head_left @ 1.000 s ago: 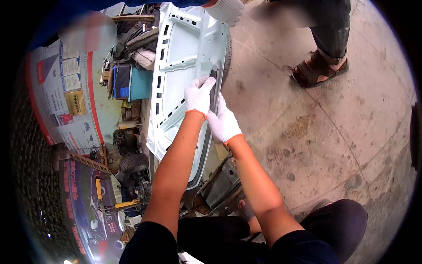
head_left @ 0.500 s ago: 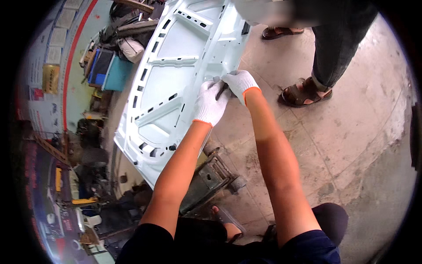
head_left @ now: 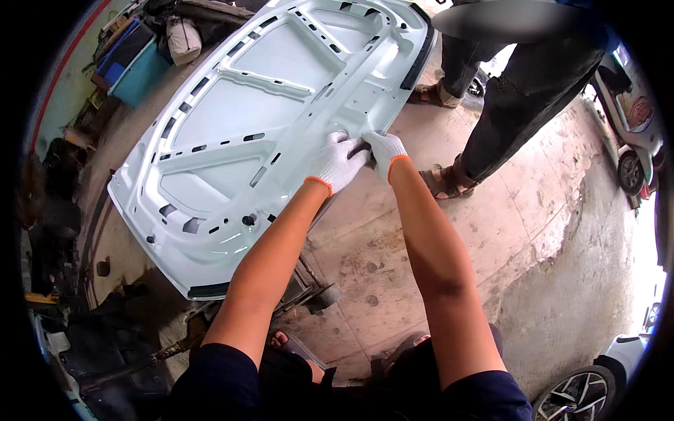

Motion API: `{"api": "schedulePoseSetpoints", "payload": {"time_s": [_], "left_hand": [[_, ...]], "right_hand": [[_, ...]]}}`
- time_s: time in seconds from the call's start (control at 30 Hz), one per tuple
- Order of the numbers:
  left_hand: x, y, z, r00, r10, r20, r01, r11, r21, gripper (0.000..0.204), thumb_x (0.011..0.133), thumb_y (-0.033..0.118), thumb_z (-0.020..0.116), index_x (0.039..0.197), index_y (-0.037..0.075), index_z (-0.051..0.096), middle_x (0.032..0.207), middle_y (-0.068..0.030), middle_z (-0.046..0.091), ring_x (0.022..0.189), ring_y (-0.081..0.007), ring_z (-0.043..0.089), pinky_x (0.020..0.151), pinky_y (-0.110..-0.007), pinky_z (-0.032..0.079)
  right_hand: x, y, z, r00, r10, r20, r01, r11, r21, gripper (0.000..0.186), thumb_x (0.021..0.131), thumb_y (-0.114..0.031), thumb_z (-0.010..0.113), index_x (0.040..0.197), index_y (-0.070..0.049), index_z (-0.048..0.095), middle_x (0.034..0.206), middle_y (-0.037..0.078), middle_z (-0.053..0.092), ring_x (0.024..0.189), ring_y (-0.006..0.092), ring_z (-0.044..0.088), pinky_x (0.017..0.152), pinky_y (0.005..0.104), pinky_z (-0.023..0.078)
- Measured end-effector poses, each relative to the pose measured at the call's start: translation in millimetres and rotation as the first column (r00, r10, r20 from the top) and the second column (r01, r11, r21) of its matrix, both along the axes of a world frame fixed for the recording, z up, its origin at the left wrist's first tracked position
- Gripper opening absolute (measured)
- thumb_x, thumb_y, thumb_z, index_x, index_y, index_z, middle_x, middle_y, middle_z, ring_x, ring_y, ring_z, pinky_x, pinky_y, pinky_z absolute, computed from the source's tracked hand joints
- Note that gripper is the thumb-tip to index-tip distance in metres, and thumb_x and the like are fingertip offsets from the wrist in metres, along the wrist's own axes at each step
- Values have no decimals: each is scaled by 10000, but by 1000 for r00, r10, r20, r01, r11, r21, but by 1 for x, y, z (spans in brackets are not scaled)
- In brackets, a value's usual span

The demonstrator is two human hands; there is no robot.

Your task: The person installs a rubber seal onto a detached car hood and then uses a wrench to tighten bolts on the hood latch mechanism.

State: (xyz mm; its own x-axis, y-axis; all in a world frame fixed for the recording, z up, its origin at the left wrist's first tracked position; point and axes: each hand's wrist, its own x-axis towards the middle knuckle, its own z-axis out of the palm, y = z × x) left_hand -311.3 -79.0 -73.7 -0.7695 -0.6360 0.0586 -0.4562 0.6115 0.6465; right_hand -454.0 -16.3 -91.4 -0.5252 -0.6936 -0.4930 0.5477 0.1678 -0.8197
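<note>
A pale, white-painted car hood (head_left: 263, 133) lies with its ribbed inner side up, slanting from the lower left to the upper middle. At its right-hand edge my two hands meet, both in white knit gloves with orange cuffs. My left hand (head_left: 338, 163) rests against that edge, its fingers bent toward the other hand. My right hand (head_left: 384, 149) is closed in a pinch with the fingertips at the same spot. What the fingers hold there is too small and covered to make out. A black rubber stopper (head_left: 248, 220) sits near the hood's lower corner.
Another person in dark trousers (head_left: 502, 105) and brown sandals stands just beyond the hood's right side. A metal stand with a wheel (head_left: 323, 297) is under it. A teal bin (head_left: 137, 74) is at the upper left; a car wheel (head_left: 576, 396) shows at the lower right.
My view has shifted, so the hood shows more fully and farther left, and vehicles appear at the right. My hands stay together at the hood's edge.
</note>
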Motion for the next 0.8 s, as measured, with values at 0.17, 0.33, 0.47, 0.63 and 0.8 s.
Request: {"api": "schedulePoseSetpoints", "payload": {"time_s": [0.17, 0.33, 0.47, 0.63, 0.8], "left_hand": [[6, 4, 19, 999, 5, 31, -6, 1000, 30, 450, 922, 403, 646, 1304, 168, 672, 1488, -219, 433, 1324, -376, 499, 1114, -433, 415], [-9, -9, -2, 980, 164, -112, -147, 978, 151, 474, 887, 440, 692, 1149, 44, 678, 1202, -201, 653, 1083, -319, 653, 964, -406, 501], [-30, -30, 8, 929, 363, 69, -370, 903, 220, 596, 822, 552, 742, 1057, 13, 646, 1035, -190, 718, 940, -312, 691, 859, -423, 536], [-41, -35, 10, 914, 331, 234, -388, 883, 264, 574, 871, 531, 709, 1118, 21, 623, 1147, -209, 678, 1033, -335, 673, 910, -438, 525], [-53, -34, -1, 888, 362, 285, -442, 844, 304, 570, 898, 509, 694, 1171, 16, 602, 1250, -217, 614, 1133, -354, 634, 945, -451, 513]], "right_hand": [[3, 1, 10, 999, 43, -30, -41, 998, 38, 195, 867, -167, 635, 964, -7, 689, 879, 76, 660, 697, 175, 630, 589, 330, 560], [5, 1, -3, 985, -85, -149, 85, 996, -11, 224, 861, -190, 660, 966, 4, 696, 818, 52, 656, 673, 165, 626, 598, 335, 568], [12, -4, -13, 974, -147, -172, 132, 987, -95, 239, 879, -196, 672, 982, 16, 710, 797, 36, 652, 659, 140, 617, 595, 322, 555], [22, -5, -10, 961, -190, -201, 185, 982, -42, 220, 900, -193, 666, 973, 11, 712, 769, 24, 650, 644, 118, 594, 572, 303, 524], [21, -7, -17, 948, -205, -242, 208, 978, -14, 228, 900, -222, 680, 973, -8, 711, 754, 16, 643, 617, 101, 551, 527, 295, 439]]}}
